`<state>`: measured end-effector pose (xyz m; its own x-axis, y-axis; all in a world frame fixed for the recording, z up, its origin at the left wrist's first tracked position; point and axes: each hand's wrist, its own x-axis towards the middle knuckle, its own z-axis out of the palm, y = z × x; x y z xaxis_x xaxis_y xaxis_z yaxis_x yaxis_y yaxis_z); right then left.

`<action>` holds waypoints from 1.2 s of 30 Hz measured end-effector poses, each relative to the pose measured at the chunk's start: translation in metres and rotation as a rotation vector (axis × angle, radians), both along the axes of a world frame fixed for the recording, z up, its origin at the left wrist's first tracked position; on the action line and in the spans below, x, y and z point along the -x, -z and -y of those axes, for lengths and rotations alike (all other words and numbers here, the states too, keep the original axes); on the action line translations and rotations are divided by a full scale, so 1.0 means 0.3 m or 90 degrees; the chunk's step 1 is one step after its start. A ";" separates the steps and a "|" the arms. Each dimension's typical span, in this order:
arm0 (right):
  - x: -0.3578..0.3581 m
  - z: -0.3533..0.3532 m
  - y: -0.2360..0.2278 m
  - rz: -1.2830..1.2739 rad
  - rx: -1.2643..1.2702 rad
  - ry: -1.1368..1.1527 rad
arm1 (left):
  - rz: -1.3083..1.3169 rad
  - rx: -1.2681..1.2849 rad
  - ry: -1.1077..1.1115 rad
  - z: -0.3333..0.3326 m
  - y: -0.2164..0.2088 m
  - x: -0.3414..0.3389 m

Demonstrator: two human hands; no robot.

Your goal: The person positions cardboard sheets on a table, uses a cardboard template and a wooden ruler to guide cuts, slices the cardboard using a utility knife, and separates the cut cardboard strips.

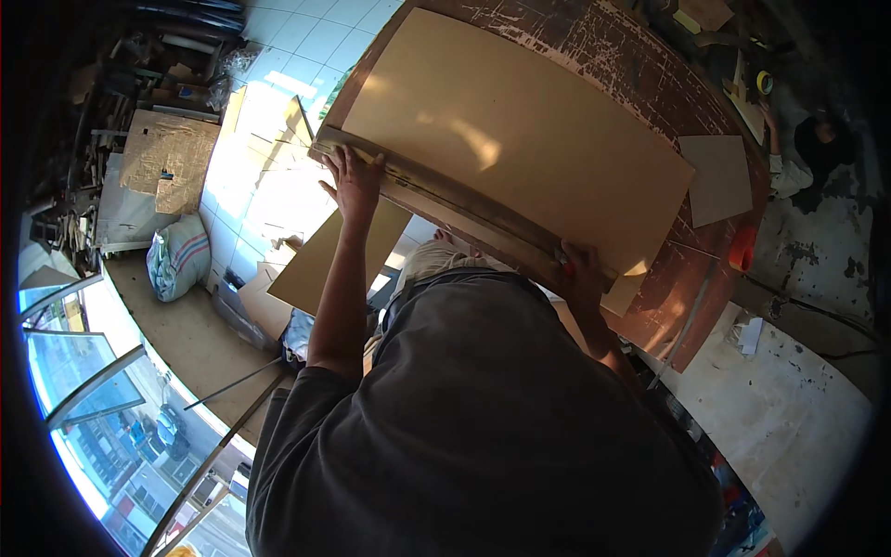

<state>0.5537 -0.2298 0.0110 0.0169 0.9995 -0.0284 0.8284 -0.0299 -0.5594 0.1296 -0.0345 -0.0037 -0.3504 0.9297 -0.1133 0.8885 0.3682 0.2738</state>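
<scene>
A large brown board sheet [520, 121] lies on the worn dark red table [640, 70] in front of me. Along its near edge runs a long, narrow wooden straightedge [464, 204], slanting from upper left to lower right. My left hand [356, 186] presses down on the left end of this strip, its fingers spread. At the other end, my right hand [582, 272] is closed round a small tool with a red part [567, 265]. Most of that tool is hidden by the fingers, so its exact kind does not show. A narrow margin of board shows on my side of the straightedge.
A smaller board piece [716, 178] and a red tape roll [742, 249] lie at the table's right. Another brown sheet [343, 255] leans below the left edge. A stuffed sack [180, 258] stands far left. Another person [806, 162] is beyond the table, right.
</scene>
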 end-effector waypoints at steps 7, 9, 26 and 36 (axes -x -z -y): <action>0.010 -0.003 0.022 0.039 -0.033 0.015 | 0.061 0.032 0.089 0.166 -0.042 -0.188; -0.008 -0.005 0.028 0.021 -0.027 0.005 | 0.090 -0.010 0.071 0.180 0.009 -0.190; -0.069 0.014 0.102 0.065 0.006 -0.024 | 0.157 0.136 0.032 0.139 -0.107 -0.311; -0.014 -0.225 -0.073 -0.165 0.072 -0.079 | 0.121 0.128 0.004 0.143 -0.081 -0.296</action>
